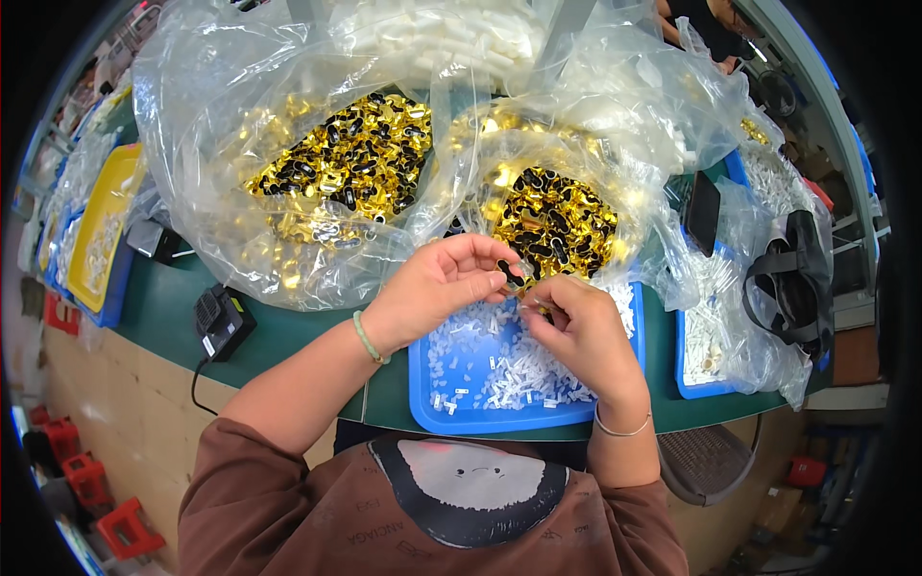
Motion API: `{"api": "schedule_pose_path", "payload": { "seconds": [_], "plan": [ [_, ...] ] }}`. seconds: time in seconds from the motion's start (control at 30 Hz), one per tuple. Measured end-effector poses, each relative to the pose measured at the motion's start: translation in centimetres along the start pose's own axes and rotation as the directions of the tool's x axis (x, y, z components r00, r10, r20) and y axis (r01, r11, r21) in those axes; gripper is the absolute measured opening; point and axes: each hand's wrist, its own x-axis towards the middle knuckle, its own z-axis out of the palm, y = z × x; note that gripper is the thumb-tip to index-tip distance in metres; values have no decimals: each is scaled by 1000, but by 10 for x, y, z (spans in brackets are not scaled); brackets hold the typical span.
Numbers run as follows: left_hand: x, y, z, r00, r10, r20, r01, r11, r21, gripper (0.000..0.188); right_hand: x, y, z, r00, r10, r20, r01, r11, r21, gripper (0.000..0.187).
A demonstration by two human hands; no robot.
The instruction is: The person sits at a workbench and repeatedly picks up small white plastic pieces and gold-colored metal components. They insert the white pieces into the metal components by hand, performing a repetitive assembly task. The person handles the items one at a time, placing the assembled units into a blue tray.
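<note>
Above the far part of a blue tray point(419, 384), my two hands work close together. My left hand point(447, 278), a pale green bangle on its wrist, pinches a small black and gold part point(511, 276) between thumb and fingers. Beside it, my right hand point(576, 322) is closed at the fingertips; a glint of gold shows there, but what it grips is mostly hidden. Small white plastic pieces point(538, 374) and translucent bits lie in the tray. Just beyond the hands, an open clear bag holds a heap of black and gold parts point(557, 223).
A larger clear bag of similar gold parts point(355, 158) lies to the left. White pieces point(451, 38) fill bags at the back. On the green table stand a black device point(223, 322) with a cable, a phone point(703, 213) and a black bag point(795, 283). Another person point(715, 29) is at the far right.
</note>
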Motion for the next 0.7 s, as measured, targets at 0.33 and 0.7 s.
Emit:
{"api": "schedule_pose_path", "payload": {
  "seconds": [0.33,0.7],
  "plan": [
    [-1,-3,2,1000,19,-18,-19,1000,-15,26,2,-1,4,987,-26,-159,52,985,165,12],
    [-2,-4,8,985,-172,19,161,875,-457,24,1,-4,9,974,86,-209,2,921,390,9]
  ]
}}
